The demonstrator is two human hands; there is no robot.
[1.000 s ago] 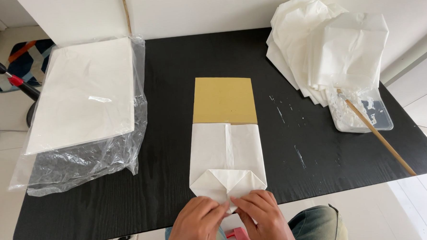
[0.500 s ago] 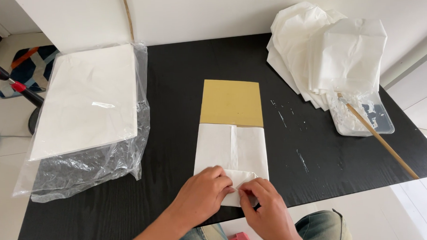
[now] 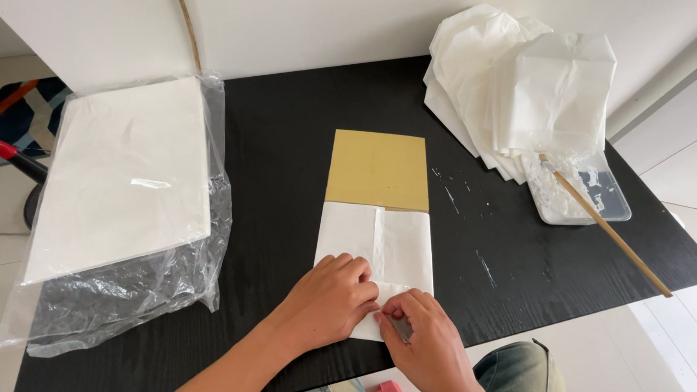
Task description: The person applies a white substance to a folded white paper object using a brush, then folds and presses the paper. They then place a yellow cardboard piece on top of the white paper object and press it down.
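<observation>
Your left hand (image 3: pixel 331 299) lies flat, fingers spread and released, pressing on the near left part of the white folded paper (image 3: pixel 382 249) that sits in the middle of the black bench (image 3: pixel 283 128). Your right hand (image 3: pixel 424 342) pinches the paper's near edge between thumb and fingertips, its grip closed on that folded corner. The paper wraps the near half of a tan card (image 3: pixel 379 168), whose far half shows bare. To your left, a stack of white sheets (image 3: pixel 120 174) rests in a clear plastic wrapper (image 3: pixel 118 296). At the far right, a pile of folded white bags (image 3: pixel 524 86) overlaps a clear tray (image 3: pixel 599 201), with a thin wooden stick (image 3: pixel 609 232) resting across it.
</observation>
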